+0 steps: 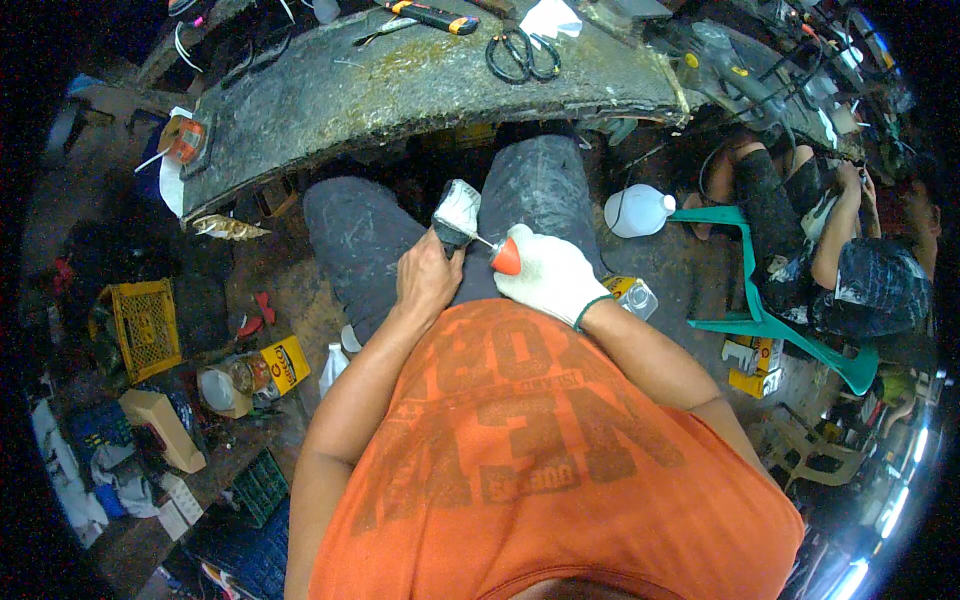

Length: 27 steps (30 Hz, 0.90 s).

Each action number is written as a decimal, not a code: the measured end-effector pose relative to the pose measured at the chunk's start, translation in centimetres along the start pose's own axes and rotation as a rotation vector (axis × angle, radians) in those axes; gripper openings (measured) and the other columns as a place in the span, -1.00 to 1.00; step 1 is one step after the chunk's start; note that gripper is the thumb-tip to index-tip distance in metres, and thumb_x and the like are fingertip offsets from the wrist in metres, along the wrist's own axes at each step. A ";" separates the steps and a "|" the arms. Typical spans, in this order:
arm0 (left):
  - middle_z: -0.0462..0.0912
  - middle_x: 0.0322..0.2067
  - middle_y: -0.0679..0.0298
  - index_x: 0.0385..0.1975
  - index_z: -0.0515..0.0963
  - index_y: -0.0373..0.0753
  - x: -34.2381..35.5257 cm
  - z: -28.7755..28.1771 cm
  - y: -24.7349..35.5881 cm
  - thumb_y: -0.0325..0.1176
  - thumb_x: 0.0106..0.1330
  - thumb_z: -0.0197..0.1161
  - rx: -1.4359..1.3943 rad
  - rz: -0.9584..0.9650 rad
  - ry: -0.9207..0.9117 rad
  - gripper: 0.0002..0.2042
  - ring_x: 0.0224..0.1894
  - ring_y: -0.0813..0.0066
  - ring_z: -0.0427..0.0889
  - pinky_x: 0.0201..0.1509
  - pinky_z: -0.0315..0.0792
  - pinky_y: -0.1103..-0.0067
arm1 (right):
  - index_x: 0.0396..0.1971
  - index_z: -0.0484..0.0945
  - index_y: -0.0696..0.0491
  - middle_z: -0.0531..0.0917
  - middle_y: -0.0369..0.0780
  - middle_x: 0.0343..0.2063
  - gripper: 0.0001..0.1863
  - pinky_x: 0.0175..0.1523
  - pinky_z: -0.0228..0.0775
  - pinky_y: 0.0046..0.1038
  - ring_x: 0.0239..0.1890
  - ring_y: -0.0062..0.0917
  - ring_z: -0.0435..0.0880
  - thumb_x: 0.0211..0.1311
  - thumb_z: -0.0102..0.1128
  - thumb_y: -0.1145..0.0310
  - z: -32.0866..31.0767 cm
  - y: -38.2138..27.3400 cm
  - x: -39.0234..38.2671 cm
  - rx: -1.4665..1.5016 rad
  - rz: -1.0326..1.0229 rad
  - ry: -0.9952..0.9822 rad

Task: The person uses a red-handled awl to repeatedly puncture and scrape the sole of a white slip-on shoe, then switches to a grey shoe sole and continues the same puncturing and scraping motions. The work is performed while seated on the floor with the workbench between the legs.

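Observation:
Between my thighs, my bare left hand point(428, 275) is closed around a dark piece with a whitish, scuffed face point(459, 207). It resembles a shoe or sole, but its exact kind is unclear. My right hand point(548, 272) wears a white knit glove and grips an awl-like tool with an orange handle point(507, 258). The tool's thin metal shaft points left and reaches the dark piece near my left fingers. Whether the tip has entered it, I cannot tell.
A worn workbench point(330, 125) spans the front, with black-handled scissors point(520, 57) and a utility knife point(432, 17) on it. To the right are a white jug point(638, 211), a green plastic chair point(755, 300) and a seated person point(850, 250). A yellow crate point(145, 330) stands left.

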<state>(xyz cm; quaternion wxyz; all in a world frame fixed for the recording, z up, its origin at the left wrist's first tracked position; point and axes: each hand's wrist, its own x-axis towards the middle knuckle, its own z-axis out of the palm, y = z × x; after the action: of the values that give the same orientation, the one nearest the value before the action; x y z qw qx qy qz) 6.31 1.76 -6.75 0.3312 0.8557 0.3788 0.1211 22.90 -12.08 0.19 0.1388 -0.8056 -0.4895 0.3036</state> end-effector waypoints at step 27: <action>0.75 -0.36 -0.10 -0.06 0.71 -0.36 -1.9 -0.4 -1.6 -0.50 0.28 0.46 -0.158 0.284 0.223 -0.75 -0.19 -0.27 0.75 0.51 0.46 0.01 | -0.08 0.47 0.03 0.77 0.09 -0.33 -0.60 -0.09 0.62 0.07 -0.23 0.13 0.79 0.34 0.26 0.02 0.3 -0.4 0.1 0.057 -0.099 0.000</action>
<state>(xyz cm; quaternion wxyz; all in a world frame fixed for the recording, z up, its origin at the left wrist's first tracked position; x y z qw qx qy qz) 3.92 1.30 -7.39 0.3332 0.8530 0.2781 0.2899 22.48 -11.83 0.16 0.1764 -0.7761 -0.5199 0.3102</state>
